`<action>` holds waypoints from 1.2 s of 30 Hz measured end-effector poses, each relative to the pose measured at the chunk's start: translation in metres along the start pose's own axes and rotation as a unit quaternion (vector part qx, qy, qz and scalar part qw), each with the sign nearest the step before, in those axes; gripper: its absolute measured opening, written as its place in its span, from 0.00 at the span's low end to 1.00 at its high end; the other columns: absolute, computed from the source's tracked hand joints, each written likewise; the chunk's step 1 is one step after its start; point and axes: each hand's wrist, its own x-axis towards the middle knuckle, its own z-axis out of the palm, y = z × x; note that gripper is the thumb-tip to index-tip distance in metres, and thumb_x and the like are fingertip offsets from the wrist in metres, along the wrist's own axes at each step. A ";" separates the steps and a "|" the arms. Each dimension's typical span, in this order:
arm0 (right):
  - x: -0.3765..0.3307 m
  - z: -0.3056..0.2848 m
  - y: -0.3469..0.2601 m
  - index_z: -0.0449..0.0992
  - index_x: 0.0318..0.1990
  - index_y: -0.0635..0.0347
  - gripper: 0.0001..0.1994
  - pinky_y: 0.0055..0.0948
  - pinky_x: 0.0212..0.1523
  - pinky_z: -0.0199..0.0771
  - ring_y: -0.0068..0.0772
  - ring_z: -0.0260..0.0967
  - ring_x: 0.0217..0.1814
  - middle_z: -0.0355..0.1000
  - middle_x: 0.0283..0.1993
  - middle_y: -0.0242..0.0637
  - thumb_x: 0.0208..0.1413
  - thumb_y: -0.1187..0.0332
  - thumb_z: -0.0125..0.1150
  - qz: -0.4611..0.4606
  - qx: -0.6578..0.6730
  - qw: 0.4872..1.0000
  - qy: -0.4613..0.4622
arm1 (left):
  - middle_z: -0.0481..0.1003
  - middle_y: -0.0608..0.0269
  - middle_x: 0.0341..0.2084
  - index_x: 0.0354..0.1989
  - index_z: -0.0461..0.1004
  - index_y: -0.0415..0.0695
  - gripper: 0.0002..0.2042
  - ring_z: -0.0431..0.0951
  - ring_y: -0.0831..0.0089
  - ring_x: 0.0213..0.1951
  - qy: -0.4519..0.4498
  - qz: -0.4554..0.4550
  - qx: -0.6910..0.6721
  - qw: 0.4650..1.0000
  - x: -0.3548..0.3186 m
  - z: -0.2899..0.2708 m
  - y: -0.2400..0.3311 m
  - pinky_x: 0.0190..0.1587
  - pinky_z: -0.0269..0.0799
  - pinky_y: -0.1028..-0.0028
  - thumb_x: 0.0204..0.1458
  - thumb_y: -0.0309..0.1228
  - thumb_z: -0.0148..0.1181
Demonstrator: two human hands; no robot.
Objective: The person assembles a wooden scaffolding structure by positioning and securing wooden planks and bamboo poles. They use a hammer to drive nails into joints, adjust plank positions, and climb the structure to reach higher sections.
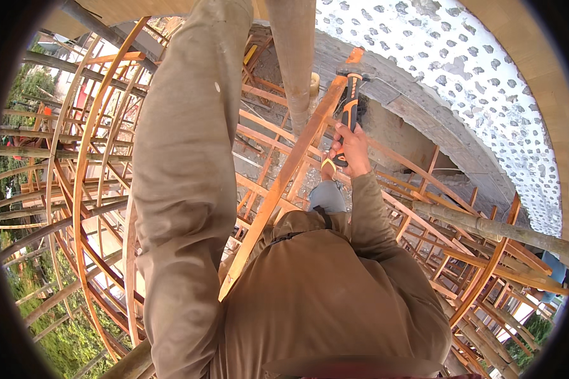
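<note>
My right hand (355,150) is wrapped around the lower handle of a hammer (349,112) with an orange and black grip. The hammer points away from me, and its dark metal head lies over the far end of a long wooden plank (284,180). That plank slants from near my chest up toward the pale wall. My left arm (189,139), in a brown sleeve, reaches up past the top of the view, so the left hand is hidden. Beside it stands a thick round pole (291,57).
A curved concrete ledge (417,104) borders a white wall (487,82) pitted with grey chips. Below me spreads a lattice of timber battens (417,221) and a round pole (487,227). My sandalled foot (327,165) shows beneath. More scaffold poles (63,151) and greenery lie left.
</note>
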 end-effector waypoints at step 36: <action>0.006 0.008 0.021 0.62 0.43 0.61 0.07 0.28 0.15 0.70 0.21 0.64 0.18 0.64 0.25 0.30 0.61 0.74 0.54 0.007 -0.112 0.994 0.018 | 0.79 0.57 0.42 0.53 0.71 0.36 0.25 0.79 0.71 0.41 -0.069 -0.016 -0.036 0.997 -0.006 -0.014 -0.002 0.45 0.76 0.71 0.49 0.34 0.72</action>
